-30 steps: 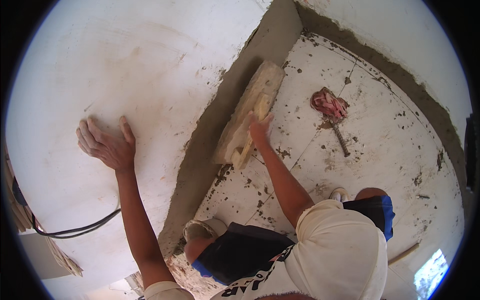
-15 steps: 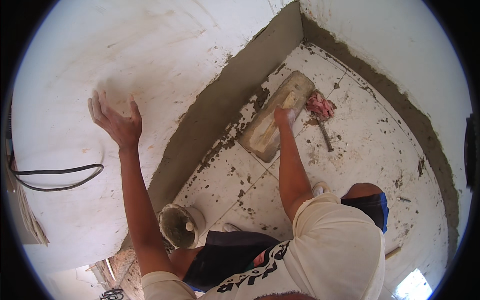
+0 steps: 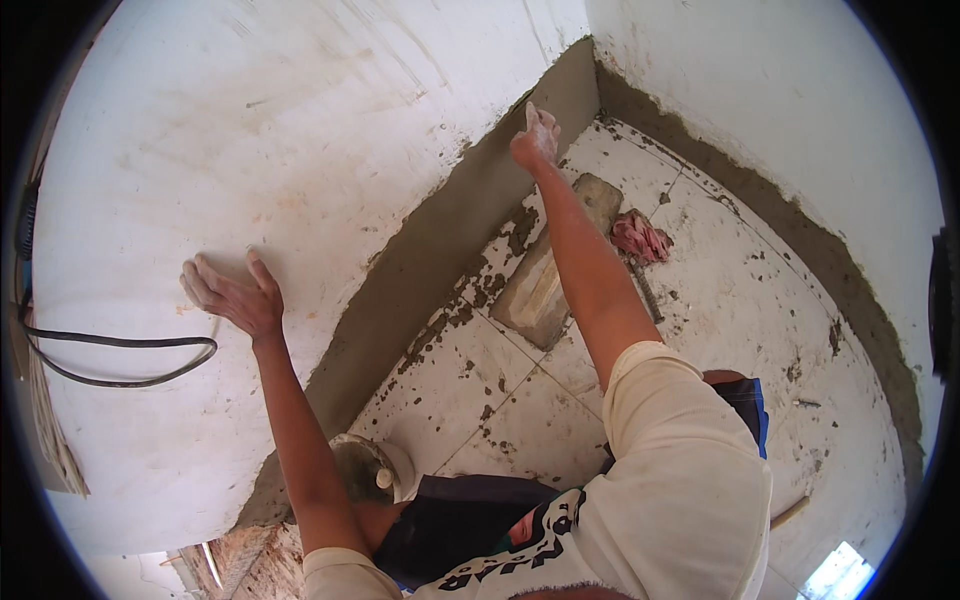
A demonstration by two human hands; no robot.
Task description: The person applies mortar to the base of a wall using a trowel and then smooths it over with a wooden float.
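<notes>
My left hand (image 3: 235, 295) rests against the white wall (image 3: 300, 150), fingers spread and nothing in it. Higher up and to the right, my right hand (image 3: 537, 140) is at the upper part of the grey mortar band (image 3: 430, 240) along the foot of that wall. Its index finger points up toward the band's edge and the other fingers are curled; anything held in them is hidden. Beneath my right forearm a long mortar-caked plastering float (image 3: 535, 300) lies on the tiled floor, its handle upward and partly covered by the arm.
Beside the float lie a crumpled pink rag (image 3: 642, 238) and a ridged metal rod (image 3: 645, 290). A mortar-stained bucket (image 3: 395, 465) stands near my left knee. A black cable loop (image 3: 120, 342) hangs at the left. Mortar crumbs dot the tiles (image 3: 480, 400).
My right hand has let go of the float's handle and moved up and left to the mortar band. The float stays on the floor. My left hand remains spread on the wall, lower in view.
</notes>
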